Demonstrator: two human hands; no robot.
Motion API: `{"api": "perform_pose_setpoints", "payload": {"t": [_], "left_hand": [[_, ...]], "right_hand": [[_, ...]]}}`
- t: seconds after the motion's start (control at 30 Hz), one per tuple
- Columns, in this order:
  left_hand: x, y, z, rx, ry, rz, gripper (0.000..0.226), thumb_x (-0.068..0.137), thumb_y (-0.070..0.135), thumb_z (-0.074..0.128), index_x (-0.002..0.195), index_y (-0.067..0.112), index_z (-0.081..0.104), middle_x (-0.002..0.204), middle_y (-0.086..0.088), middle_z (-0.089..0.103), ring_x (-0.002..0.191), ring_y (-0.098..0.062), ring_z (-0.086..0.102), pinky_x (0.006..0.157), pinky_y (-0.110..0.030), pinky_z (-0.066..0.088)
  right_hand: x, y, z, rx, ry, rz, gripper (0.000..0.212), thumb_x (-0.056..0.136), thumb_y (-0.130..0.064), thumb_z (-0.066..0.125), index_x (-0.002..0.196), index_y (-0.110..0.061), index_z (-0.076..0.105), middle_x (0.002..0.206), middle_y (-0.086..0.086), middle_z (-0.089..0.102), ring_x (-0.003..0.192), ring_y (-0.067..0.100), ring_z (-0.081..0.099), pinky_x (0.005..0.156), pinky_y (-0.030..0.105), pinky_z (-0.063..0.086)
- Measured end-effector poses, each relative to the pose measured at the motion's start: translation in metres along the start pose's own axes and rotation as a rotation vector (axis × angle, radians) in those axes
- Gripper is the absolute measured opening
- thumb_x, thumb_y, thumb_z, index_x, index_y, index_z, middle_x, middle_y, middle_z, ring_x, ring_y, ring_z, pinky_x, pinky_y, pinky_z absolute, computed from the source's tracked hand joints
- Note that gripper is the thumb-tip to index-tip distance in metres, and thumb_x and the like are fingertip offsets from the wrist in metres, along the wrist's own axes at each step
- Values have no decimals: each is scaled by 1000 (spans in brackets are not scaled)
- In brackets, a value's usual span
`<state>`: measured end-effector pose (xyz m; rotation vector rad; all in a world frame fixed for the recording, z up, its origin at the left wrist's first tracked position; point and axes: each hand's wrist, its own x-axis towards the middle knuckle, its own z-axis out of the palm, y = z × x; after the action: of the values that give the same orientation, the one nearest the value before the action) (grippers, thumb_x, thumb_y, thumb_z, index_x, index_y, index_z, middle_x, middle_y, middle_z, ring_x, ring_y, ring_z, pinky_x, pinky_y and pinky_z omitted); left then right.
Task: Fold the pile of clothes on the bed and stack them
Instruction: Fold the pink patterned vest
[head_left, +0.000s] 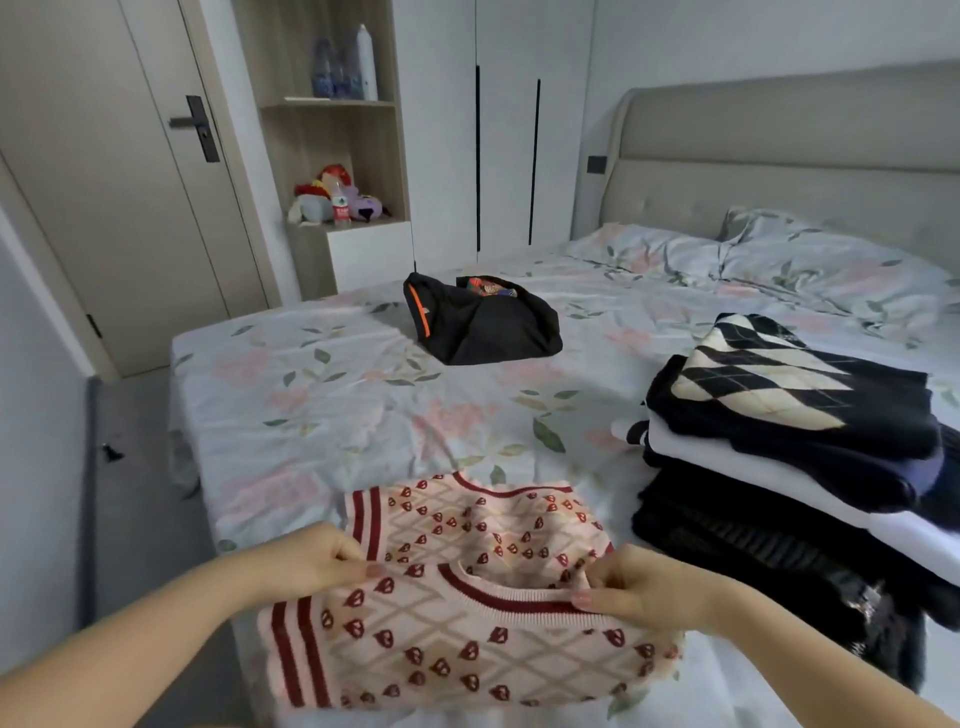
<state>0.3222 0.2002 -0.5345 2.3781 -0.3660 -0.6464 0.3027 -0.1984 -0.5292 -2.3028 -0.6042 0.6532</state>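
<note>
**A:** Start closest to you. What are the hands doing?

**B:** Both are pinching the pink knitted jumper with red hearts and red striped edges (457, 639). The left hand (311, 561) has thumb and fingers closed on the fold near the striped edge. The right hand (644, 592) nips the red-trimmed neckline. The forearms come in low from either side, with the palms turned inward.

**A:** And where is the jumper?

**B:** It lies on the near edge of the floral-sheeted bed (337, 405), right in front of the person. It is doubled over, with its long axis running left to right between the two hands. The upper layer is slightly raised where the hands hold it.

**A:** Where does it go from here?

**B:** To the right and a little farther off is the stack of folded clothes (727, 457), topped by a black and cream argyle knit (769, 389). The stack is near the jumper but not touching it, and the right hand is the closer one. I'd guess the jumper needs one more fold and then a carry to the right, up onto that argyle top.

**A:** Anything beyond that?

**B:** Mid-bed, well apart, is a crumpled black cloth bundle with an orange stripe (483, 327). It is probably what remains to fold, though I cannot tell whether it is a garment or a bag.
</note>
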Motion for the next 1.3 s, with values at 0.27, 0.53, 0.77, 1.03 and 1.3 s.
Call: {"api": "perform_pose_setpoints", "payload": {"t": [0.27,0.53,0.77,1.03,1.3], "left_hand": [[92,3,-6,98,637,-81,32,89,39,68,63,28,53,57,16,54,59,-4,52,62,-27,43],[86,1,83,230,587,-137,36,89,49,59,124,44,53,136,18,39,128,-10,35,110,-36,33],[77,49,100,-40,546,219,35,88,43,64,123,43,57,127,29,51,123,10,45,109,-24,39],[69,80,102,-287,218,498,106,49,79,69,144,58,25,150,30,31,142,5,24,114,-11,19],[67,63,82,-358,189,231,51,49,72,79,91,43,71,97,16,74,95,3,67,80,-19,54]], "right_hand": [[80,37,-20,81,942,179,24,89,-37,69,79,-16,62,75,-6,63,72,8,59,62,19,42],[35,62,37,253,662,365,13,90,-38,67,88,-26,72,84,-7,73,78,6,70,77,28,57],[45,33,33,224,673,241,15,93,-17,64,87,-4,70,86,14,67,88,31,63,84,47,52],[24,-10,60,107,430,-514,10,94,-15,66,93,-7,72,94,-2,66,84,6,62,72,19,48],[29,14,38,206,427,-206,43,72,-30,87,111,-32,69,106,-22,66,97,1,61,81,12,43]]}}
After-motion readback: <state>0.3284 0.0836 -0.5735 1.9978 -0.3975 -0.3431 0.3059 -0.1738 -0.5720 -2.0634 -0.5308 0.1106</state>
